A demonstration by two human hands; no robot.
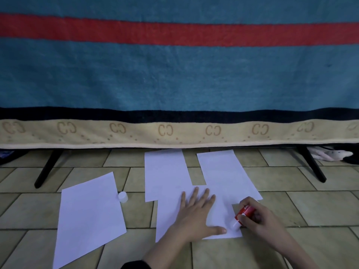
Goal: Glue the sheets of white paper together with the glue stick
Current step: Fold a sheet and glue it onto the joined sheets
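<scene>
**Paper sheets: gluing under way, one sheet not yet joined**

Glue stick (pixel 243 215) uncapped, red barrel gripped in curled right hand (pixel 256 216), white tip down on near right corner of front sheet (pixel 171 216). Left hand (pixel 196 212) flat, fingers spread, pressing that sheet to tiled floor (pixel 291 210). Two far sheets (pixel 165 171) (pixel 223 171) lying with near ends apparently overlapped by front sheet; bond not verifiable. Fourth sheet (pixel 89 216) apart at left, untouched. Cap (pixel 123 197) just beside its far edge. Judged partway: fourth sheet left.

Glue stick (pixel 243 214) label unreadably small
</scene>
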